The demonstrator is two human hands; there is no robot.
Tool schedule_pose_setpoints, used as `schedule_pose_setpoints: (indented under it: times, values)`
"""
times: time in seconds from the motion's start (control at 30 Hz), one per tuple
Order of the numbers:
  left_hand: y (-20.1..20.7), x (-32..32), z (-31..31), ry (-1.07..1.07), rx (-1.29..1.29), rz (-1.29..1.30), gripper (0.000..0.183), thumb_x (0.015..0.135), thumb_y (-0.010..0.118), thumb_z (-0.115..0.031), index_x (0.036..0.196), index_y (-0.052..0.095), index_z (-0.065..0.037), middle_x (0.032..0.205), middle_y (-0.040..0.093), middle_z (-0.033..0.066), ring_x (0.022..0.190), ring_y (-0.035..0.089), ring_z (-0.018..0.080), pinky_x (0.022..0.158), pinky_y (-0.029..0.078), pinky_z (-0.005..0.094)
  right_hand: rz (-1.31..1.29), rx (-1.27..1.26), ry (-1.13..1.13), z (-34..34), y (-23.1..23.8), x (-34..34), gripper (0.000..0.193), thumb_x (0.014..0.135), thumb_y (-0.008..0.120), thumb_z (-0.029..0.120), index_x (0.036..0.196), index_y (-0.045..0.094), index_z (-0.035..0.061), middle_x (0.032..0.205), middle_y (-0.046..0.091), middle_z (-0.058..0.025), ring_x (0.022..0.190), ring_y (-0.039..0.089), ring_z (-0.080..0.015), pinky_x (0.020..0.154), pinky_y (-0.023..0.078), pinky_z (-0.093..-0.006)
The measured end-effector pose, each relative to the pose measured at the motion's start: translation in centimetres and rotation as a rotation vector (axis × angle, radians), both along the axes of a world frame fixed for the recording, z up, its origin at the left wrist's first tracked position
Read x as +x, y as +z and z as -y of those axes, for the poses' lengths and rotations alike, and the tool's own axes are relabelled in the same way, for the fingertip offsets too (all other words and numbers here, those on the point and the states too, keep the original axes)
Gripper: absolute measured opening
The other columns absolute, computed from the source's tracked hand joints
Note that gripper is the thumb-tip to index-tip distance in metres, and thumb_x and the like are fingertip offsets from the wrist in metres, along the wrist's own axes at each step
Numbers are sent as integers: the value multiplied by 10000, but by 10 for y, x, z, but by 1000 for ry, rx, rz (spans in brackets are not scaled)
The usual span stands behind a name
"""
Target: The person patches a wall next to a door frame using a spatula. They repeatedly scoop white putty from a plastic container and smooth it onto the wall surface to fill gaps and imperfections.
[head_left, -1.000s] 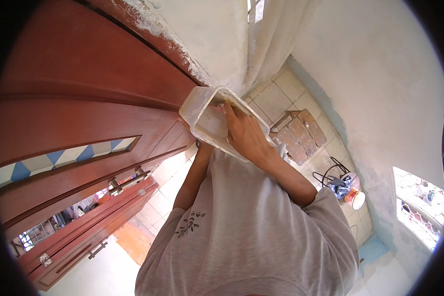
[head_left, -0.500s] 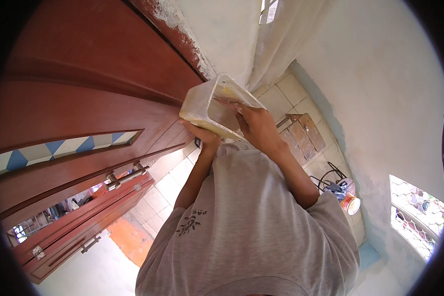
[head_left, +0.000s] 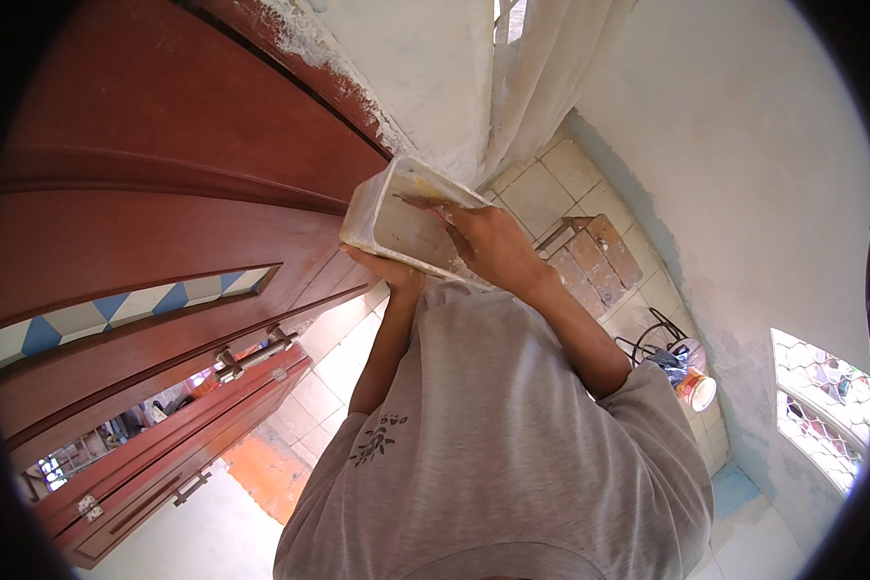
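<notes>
A pale, smeared rectangular plastic tub [head_left: 362, 215] is held tilted in front of my chest, its open top facing right. My left hand [head_left: 398, 273] is closed around its lower near edge and supports it from below. My right hand [head_left: 498, 244] reaches into the tub with bent fingers, closed on a thin, dark reddish tool whose kind I cannot make out. Yellowish and whitish residue coats the tub's inner walls. The tip of what my right hand holds lies near the inner far wall.
A red-brown wooden door [head_left: 164, 232] stands close on the left, beside a white-smeared frame [head_left: 358, 92]. A pale curtain [head_left: 541, 87] hangs ahead. On the tiled floor to the right are a small wooden stool [head_left: 599, 266], dark cables [head_left: 652, 333] and an orange-and-white can [head_left: 696, 390].
The tub and both hands have shifted slightly left in view. My right hand has moved deeper left across the tub's opening, and the view has turned a little.
</notes>
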State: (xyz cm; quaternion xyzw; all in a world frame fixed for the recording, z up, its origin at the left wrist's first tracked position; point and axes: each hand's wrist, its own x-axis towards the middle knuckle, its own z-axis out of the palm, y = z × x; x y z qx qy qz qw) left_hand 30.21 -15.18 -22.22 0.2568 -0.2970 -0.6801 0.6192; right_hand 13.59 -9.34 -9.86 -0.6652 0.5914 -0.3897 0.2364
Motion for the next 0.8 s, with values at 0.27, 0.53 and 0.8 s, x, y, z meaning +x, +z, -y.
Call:
schedule_pose_setpoints:
  times: [0.27, 0.53, 0.8]
  values:
    - [-4, 1, -5, 4, -6, 29, 970, 960, 190, -832, 1559, 335, -83, 1548, 399, 159, 1427, 405, 311, 1192, 338, 485, 7, 46, -23, -12, 13, -1, 191, 937, 637, 57, 1099, 659, -43, 846, 686, -259, 794, 672, -452, 724, 532, -521]
    - [-1, -1, -5, 35, -11, 67, 999, 928, 243, -865, 1566, 339, -102, 1547, 408, 162, 1426, 410, 319, 1193, 349, 501, -15, 99, 11, 5, -15, 6, 209, 904, 631, 7, 1100, 662, -56, 900, 698, -268, 852, 669, -472, 771, 542, -530]
    - [-3, -2, -4, -5, -31, 42, 1032, 895, 297, -898, 1572, 343, -120, 1545, 417, 164, 1425, 415, 328, 1194, 360, 518, 88, 102, -12, 6, -14, 11, 259, 802, 605, -39, 1050, 669, -83, 892, 691, -306, 836, 681, -480, 768, 551, -538]
